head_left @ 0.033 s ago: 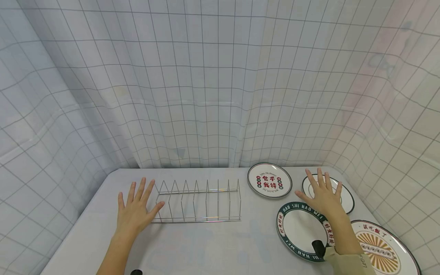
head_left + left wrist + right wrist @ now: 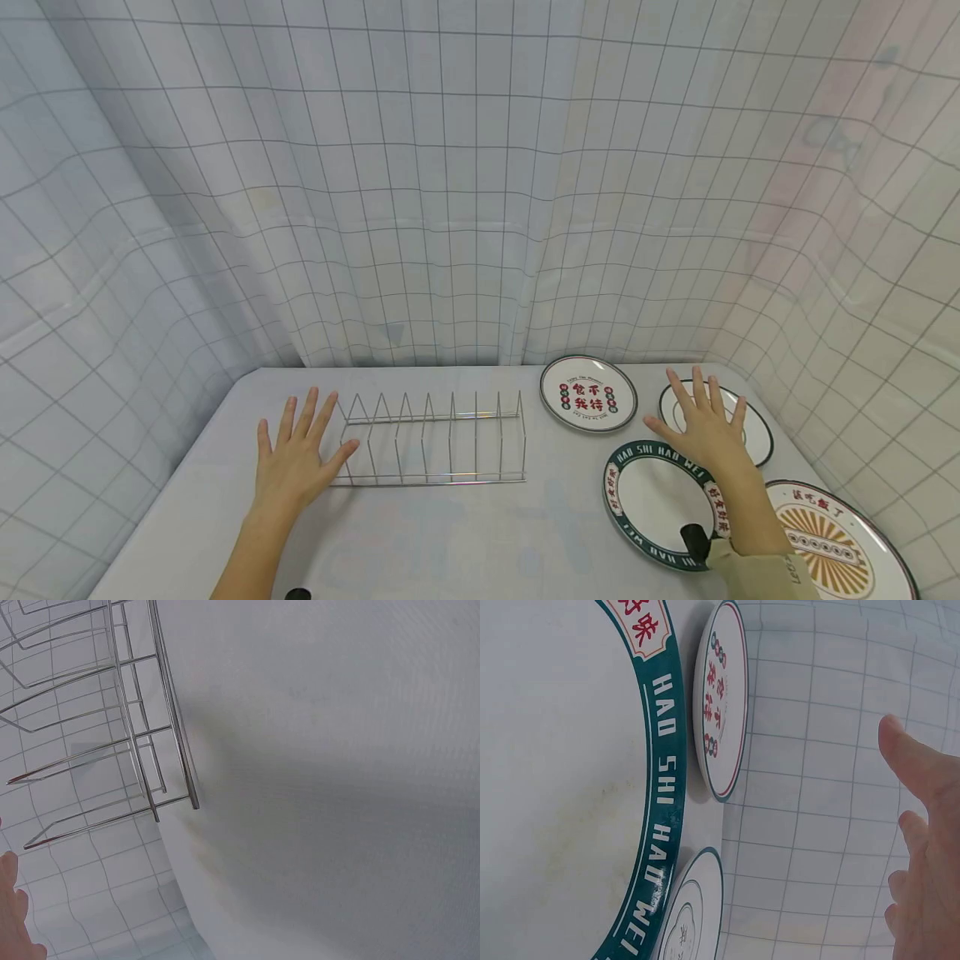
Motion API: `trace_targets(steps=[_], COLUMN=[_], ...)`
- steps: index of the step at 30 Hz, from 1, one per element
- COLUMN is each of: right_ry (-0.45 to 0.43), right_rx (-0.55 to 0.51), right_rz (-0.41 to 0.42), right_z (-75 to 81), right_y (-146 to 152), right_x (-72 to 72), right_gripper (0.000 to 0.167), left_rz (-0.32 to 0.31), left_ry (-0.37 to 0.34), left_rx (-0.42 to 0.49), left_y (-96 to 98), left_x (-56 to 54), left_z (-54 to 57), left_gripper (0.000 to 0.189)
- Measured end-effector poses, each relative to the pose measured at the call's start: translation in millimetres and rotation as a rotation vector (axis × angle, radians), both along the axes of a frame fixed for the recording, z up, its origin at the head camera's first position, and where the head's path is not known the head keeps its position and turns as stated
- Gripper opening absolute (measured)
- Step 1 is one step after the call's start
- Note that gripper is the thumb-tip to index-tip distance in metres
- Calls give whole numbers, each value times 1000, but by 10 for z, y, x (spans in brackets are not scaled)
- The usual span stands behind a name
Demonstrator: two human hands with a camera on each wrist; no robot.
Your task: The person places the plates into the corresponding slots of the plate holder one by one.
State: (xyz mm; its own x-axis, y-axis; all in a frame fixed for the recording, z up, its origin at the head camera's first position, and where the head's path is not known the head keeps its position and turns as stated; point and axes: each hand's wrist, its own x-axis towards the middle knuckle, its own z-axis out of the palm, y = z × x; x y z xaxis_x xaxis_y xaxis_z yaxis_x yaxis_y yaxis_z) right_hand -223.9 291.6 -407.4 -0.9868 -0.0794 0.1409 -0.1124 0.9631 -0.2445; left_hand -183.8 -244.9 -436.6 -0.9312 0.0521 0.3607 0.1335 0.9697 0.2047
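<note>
In the head view, my left hand [image 2: 294, 468] was spread wide, empty, beside the shiny wire rack [image 2: 450, 446] on the bench [image 2: 420, 542]; my right hand [image 2: 708, 429], equally splayed and empty, hid part of a dark-rimmed white plate [image 2: 759, 437]. The left wrist view cut off the rack; the right wrist view cropped the green-banded plate [image 2: 666, 776].

A curtained booth: grid-patterned cloth [image 2: 435, 183] on three sides of a table [image 2: 420, 542].
</note>
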Motion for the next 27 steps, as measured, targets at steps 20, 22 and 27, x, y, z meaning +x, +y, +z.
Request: trace_targets(steps=[20,22,27], right_ry=[139,188,231], right_rx=[-120,-195,-428], right_rz=[3,16,16], right_z=[-29,-21,-19], right_y=[141,187,306], right_x=[10,26,150], right_gripper=[87,88,91], left_rz=[-16,-25,-62], left_ry=[41,66,97], left_rx=[123,206,516], left_y=[-70,-103,-181], left_x=[-9,-18,-27], left_z=[-12,-27,-62], left_gripper=[77,78,82])
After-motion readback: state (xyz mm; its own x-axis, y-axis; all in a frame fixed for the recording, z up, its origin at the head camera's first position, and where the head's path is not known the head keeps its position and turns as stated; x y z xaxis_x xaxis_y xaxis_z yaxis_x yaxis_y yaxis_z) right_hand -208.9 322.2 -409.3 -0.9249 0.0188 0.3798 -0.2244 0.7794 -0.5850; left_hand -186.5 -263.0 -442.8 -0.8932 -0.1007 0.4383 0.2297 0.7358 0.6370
